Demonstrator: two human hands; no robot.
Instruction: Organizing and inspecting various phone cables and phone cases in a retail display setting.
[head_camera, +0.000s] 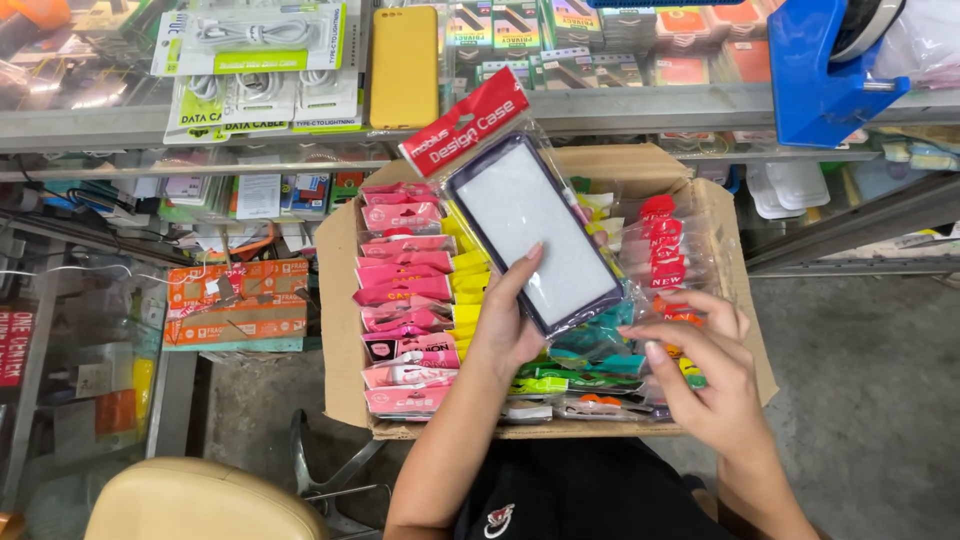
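Counts, taken around the box

1 cardboard box. 2 hands: left hand and right hand, both over the box. 1 dark-rimmed case in a clear bag w/ red header, above the box. Inside the box: approx. 10 pink packs in a stack at its left side, 1 column of yellow packs next to them (exact no. can't tell), a few green packs near the front edge. Behind the box: 1 yellow case, 1 blue dispenser. Left of the box: 1 orange carton.
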